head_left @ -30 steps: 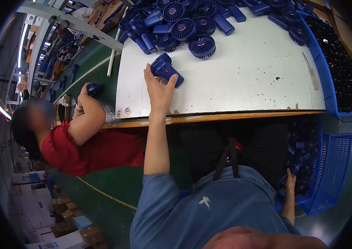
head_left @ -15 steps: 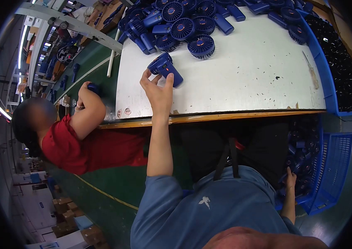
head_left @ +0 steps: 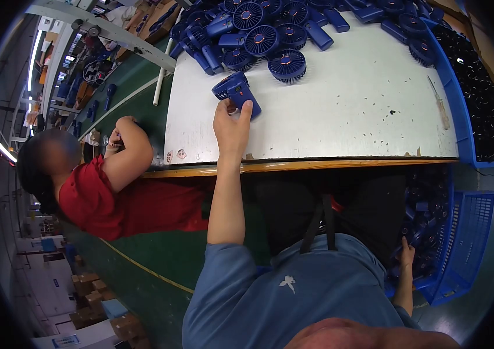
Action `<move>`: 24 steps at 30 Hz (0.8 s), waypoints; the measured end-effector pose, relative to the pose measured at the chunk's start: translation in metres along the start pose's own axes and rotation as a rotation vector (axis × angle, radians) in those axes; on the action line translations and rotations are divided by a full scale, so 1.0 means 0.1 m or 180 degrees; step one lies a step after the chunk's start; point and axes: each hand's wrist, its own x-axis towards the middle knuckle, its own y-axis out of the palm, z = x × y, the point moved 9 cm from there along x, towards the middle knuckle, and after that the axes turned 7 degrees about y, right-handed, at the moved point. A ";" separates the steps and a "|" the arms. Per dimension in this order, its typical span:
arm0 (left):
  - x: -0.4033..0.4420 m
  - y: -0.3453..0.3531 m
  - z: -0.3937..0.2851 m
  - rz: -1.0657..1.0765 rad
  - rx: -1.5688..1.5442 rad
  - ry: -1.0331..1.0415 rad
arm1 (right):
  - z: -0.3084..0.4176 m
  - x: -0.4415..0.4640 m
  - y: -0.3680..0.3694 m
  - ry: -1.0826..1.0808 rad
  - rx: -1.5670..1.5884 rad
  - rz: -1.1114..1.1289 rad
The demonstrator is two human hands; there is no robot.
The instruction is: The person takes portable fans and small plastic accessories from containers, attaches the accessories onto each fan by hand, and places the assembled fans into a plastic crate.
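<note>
My left hand (head_left: 233, 129) is closed around a dark blue handheld fan (head_left: 242, 97), held above the white tabletop near its left side. The fan's round head points up and left, and a small reddish mark shows on its body. Low on the right, my right hand (head_left: 407, 256) reaches in at a blue crate (head_left: 449, 232) full of blue fan parts (head_left: 423, 206). Its fingers are partly hidden among them, so I cannot make out whether it grips one. Several more blue fans (head_left: 262, 41) lie heaped at the back of the table.
A blue tray (head_left: 462, 136) of small black parts (head_left: 480, 99) stands at the table's right edge. Near it lies a thin screwdriver-like tool (head_left: 440, 104). Tiny scraps dot the white tabletop (head_left: 328, 128). A co-worker in a red shirt (head_left: 98, 200) sits at the left.
The fan in my left hand has shifted slightly right and turned a little. My right hand stays at the crate. The co-worker's arm has moved, and the view has shifted slightly.
</note>
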 end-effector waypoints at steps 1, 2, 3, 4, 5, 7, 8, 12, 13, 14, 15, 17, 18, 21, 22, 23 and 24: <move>0.01 0.01 0.01 0.0021 0.0008 0.0024 | -0.03 0.04 0.00 0.0010 -0.0017 0.0035; 0.02 0.02 0.02 0.0044 0.0016 0.0048 | -0.03 0.05 0.01 0.0021 -0.0034 0.0068; 0.02 0.02 0.02 0.0043 0.0014 0.0046 | -0.04 0.06 0.00 0.0020 -0.0035 0.0067; 0.03 0.03 0.04 0.0089 -0.0089 -0.0035 | -0.04 0.06 0.00 -0.0006 -0.0027 0.0071; 0.03 0.04 0.04 0.0134 -0.0191 -0.0117 | -0.02 0.06 0.01 -0.0032 -0.0018 0.0076; 0.01 0.03 0.01 0.0148 -0.0331 -0.0218 | -0.06 0.10 0.02 0.0005 -0.0013 0.0155; 0.01 0.04 0.01 0.0162 -0.0472 -0.0317 | -0.07 0.11 0.05 0.0042 -0.0006 0.0234; 0.02 0.08 0.17 0.0007 -0.0868 -0.0156 | -0.10 0.14 0.06 0.0050 0.0048 0.0185; 0.01 0.09 0.21 -0.0016 -0.1276 -0.0207 | -0.10 0.15 0.06 0.0035 0.0036 0.0201; -0.01 0.09 0.19 -0.0041 -0.1684 -0.0259 | -0.10 0.16 0.06 0.0021 0.0023 0.0217; -0.02 0.08 0.15 -0.0041 -0.1686 -0.0260 | -0.11 0.16 0.06 0.0020 0.0022 0.0215; -0.06 0.01 0.03 -0.0230 -0.2386 -0.0236 | -0.11 0.18 0.05 -0.0005 -0.0007 0.0158; -0.07 -0.03 -0.04 -0.0214 -0.2419 -0.0186 | -0.10 0.18 0.04 -0.0006 -0.0010 0.0158; -0.10 -0.14 -0.19 -0.0257 -0.2792 -0.0070 | -0.09 0.18 0.06 -0.0020 -0.0041 0.0223; -0.13 -0.15 -0.21 -0.0263 -0.3077 -0.0168 | -0.09 0.19 0.05 -0.0005 -0.0048 0.0129; -0.16 -0.17 -0.22 -0.0265 -0.3077 -0.0167 | -0.10 0.20 0.04 0.0012 -0.0055 0.0033; -0.19 -0.14 -0.24 -0.0139 -0.3482 -0.0208 | -0.10 0.21 0.04 0.0011 -0.0056 0.0033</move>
